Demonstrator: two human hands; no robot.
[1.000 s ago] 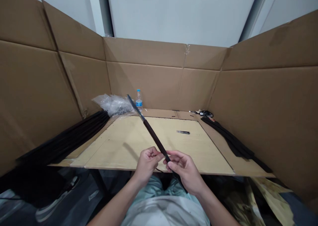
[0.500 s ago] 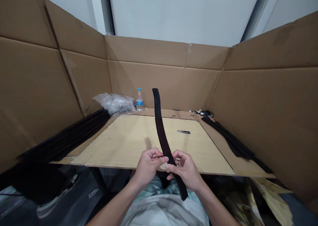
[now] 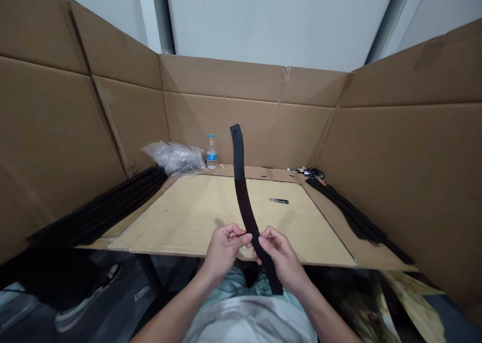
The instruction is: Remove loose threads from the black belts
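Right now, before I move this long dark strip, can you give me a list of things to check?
1. Right hand holding the dark strip: ok.
2. Left hand pinching the strip: cannot tell, the fingers only just meet its edge.
3. Small knife lying on the pale board, apart from both hands: ok.
4. Knife blade open or closed: cannot tell, it is too small to see.
5. Water bottle upright, beside the strip's top end and not touching it: ok.
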